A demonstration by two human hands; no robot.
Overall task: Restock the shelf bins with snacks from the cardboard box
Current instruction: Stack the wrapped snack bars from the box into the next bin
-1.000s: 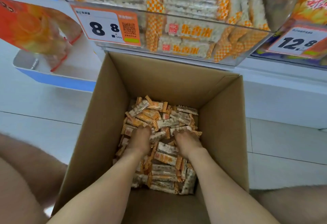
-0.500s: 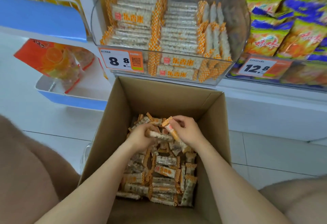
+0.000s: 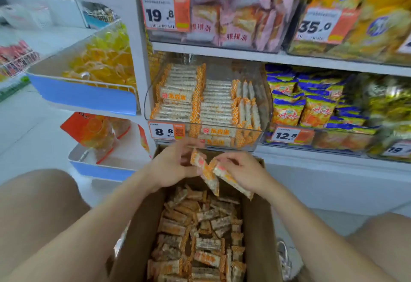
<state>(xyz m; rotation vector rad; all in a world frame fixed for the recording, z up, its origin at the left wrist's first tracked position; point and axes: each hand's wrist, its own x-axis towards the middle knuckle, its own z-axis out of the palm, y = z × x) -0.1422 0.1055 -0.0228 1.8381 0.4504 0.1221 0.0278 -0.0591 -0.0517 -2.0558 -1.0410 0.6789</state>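
Lifting bars out is the step in hand. The left hand (image 3: 171,168) and right hand (image 3: 243,173) each pinch a bar (image 3: 208,176) with curled fingers, ends touching at mid-frame over the box (image 3: 259,226) far edge. Both forearms reach in from the lower corners. Next, I judge, the 2 bars must clear the bin (image 3: 264,103) front lip just above and lie flat on its rows.

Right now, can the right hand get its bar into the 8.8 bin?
Probably yes. The right hand holds a bar just below the clear bin, whose top is open under the shelf above, with room left above the stacked rows. Nothing lies between.
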